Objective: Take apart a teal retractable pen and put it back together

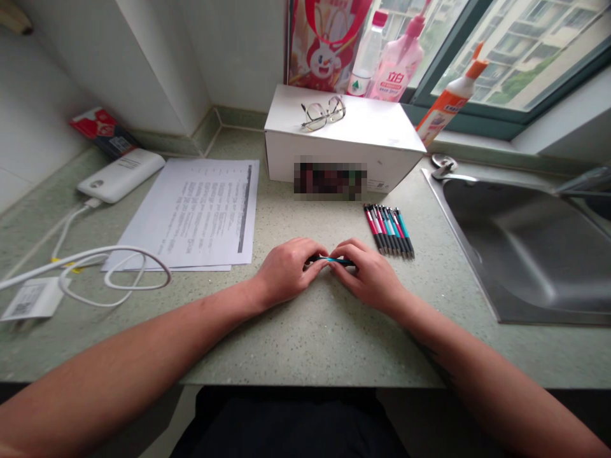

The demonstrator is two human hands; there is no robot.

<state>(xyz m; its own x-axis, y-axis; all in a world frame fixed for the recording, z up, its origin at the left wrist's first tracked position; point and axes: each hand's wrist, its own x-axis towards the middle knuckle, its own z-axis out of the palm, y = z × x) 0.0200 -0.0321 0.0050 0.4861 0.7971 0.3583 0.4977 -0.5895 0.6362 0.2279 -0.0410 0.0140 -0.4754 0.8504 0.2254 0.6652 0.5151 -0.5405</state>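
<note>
At far left on the green speckled countertop [296, 331]: one white charger [29, 299] with a looped white cable [119, 270], one white power bank [121, 175], one red-and-black packet [102, 130] against the wall. Next over, one small stack of printed sheets [195, 213], lying flat. At centre, left hand [285, 270] and right hand [366, 275] side by side, knuckles up, fingertips meeting over one teal-and-black pen [334, 260]; pen horizontal, just above the counter, pinched at its left end by the left fingers and at its right end by the right fingers, only the middle stretch visible between them. Behind the hands, one white cardboard box [341, 137] with one pair of glasses [323, 113] on top. Right of the hands and apart from them, one neat row of pens [389, 230], roughly eight, some red, some teal, touching each other. Behind the box, one red bag [324, 44] and three bottles [398, 63] near the window. At far right, one steel sink [529, 248].
</note>
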